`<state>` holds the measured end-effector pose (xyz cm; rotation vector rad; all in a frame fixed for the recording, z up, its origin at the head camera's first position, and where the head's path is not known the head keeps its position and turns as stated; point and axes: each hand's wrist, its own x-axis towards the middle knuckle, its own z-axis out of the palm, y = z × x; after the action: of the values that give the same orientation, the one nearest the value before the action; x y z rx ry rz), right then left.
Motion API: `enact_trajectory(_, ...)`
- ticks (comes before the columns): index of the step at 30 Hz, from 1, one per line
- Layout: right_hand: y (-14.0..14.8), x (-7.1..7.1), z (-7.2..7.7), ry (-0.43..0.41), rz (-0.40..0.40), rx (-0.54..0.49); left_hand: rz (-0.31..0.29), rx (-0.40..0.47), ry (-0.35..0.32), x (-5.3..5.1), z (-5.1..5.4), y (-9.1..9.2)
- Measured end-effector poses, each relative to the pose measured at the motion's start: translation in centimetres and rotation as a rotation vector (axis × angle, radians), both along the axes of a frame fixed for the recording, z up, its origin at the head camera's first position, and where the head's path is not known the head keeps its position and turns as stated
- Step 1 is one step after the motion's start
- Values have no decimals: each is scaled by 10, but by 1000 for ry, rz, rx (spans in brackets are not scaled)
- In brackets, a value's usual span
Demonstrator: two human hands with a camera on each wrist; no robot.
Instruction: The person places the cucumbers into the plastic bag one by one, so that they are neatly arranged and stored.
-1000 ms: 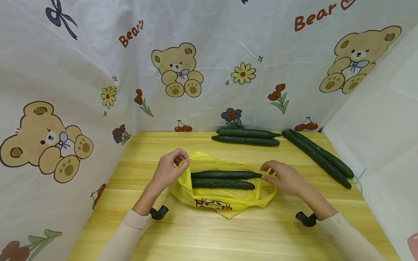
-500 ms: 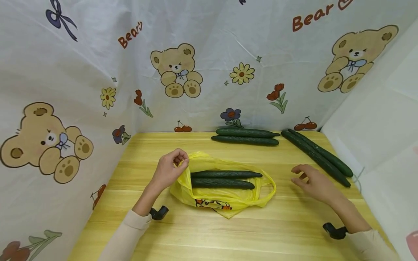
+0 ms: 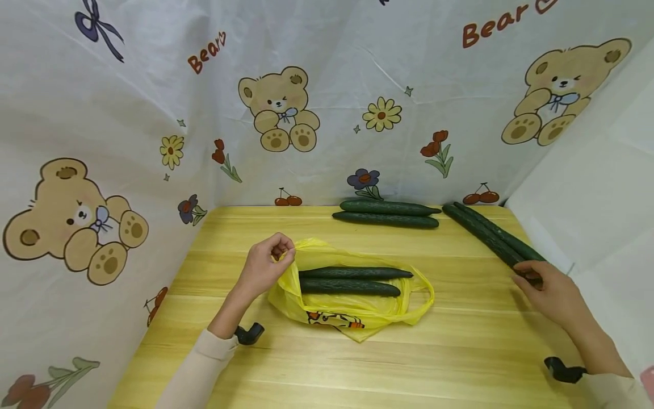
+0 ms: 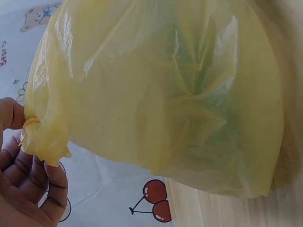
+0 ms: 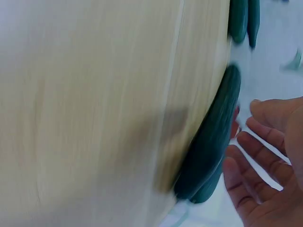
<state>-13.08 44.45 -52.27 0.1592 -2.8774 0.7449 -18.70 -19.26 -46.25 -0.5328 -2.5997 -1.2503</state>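
Observation:
My left hand point(image 3: 267, 262) pinches the top edge of a yellow plastic bag point(image 3: 293, 298); the left wrist view shows the bunched plastic between thumb and fingers. Two dark green cucumbers point(image 3: 352, 287) lie side by side inside the bag's mouth, their left ends hidden by plastic. At the right, my right hand point(image 3: 552, 289) hovers over the near ends of another pair of cucumbers point(image 3: 482, 230), partly covering them. In the right wrist view its fingers point(image 5: 260, 151) are parted and loosely bent beside that pair, with nothing held between them.
Two more cucumbers point(image 3: 385, 220) lie along the back edge of the wooden table point(image 3: 327, 369). White cloth point(image 3: 337, 51) printed with bears and flowers rises behind and at the left; a white wall point(image 3: 598, 187) stands on the right.
My right hand has left the bag's right end and moved right to the near ends of the right-hand cucumbers. The left hand and the bag have stayed in place.

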Motion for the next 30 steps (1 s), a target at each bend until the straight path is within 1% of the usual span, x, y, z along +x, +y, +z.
enact_trajectory(4, 21, -1, -10, 28, -45, 29, -1, -3, 0, -1, 0, 1)
enact_trajectory(9, 33, -1, -19, 27, -56, 54, 1, 0, -5, -2, -3, 2)
enact_trajectory(13, 37, -4, -23, -37, -75, 57, 3, 4, -11, -3, -4, 2)
enact_trajectory(16, 39, -7, -25, -85, -106, 69, 4, 5, -16, -3, -5, 2)
enact_trajectory(22, 37, -14, -24, -131, -166, 121, 6, -1, -21, -3, -5, 2)
enact_trajectory(26, 33, -21, -25, -169, -148, 130, 2, 4, -23, -2, -4, 2)
enact_trajectory(30, 27, -27, -24, -192, -105, 133, -3, 9, -15, -2, -5, 2)
